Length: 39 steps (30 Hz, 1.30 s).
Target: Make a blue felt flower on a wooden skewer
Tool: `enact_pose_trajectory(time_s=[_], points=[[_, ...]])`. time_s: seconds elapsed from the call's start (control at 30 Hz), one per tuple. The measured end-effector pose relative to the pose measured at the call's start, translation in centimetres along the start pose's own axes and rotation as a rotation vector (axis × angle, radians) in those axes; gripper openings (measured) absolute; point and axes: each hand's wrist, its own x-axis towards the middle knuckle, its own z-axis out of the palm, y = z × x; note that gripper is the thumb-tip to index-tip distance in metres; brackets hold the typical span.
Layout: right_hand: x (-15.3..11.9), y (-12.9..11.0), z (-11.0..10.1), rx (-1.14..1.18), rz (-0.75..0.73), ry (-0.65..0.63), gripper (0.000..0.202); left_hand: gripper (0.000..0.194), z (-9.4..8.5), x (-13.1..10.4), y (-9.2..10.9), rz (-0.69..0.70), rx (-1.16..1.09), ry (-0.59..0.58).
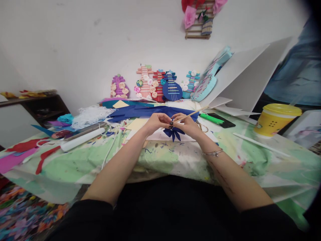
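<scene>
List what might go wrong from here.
With the left hand and right hand crowded at the blue flower, a squeeze might crease its petals. The stick held in the right hand could slip and poke one. The left forearm, close to the white cord, might snag it.

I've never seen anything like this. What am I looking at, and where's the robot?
There is no robot here: these are a person's own bare hands. There is just one picture, from a camera worn on the head, looking forward and down. The left hand and right hand meet over a dark blue petalled piece, pinching at its top; a thin stick runs through the right hand's fingers. Around them on the paint-marked table cover lie blue sheets, white string and a bright green tool. Small decorated instrument shapes stand behind.
</scene>
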Motion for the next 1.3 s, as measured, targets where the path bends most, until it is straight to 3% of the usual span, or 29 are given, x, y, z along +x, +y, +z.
enact_pose_trajectory(time_s=[0.23, 0.5, 0.83, 1.3], points=[[0.18, 0.43, -0.18, 0.225, 0.062, 0.072, 0.017, 0.035, -0.17, 0.26, -0.35, 0.072, -0.033, 0.032], [0.24, 0.14, -0.51, 0.454, 0.077, 0.096, 0.016, 0.033, -0.14, 0.34, -0.45, 0.136, -0.128, -0.016], [0.02, 0.01, -0.25, 0.625, 0.228, 0.061, 0.022, 0.035, 0.55, 0.26, -0.41, 0.069, -0.337, 0.024], [-0.12, -0.38, 0.22, 0.610, 0.192, 0.055, 0.024, 0.034, 0.62, 0.15, -0.42, -0.050, -0.410, 0.073]])
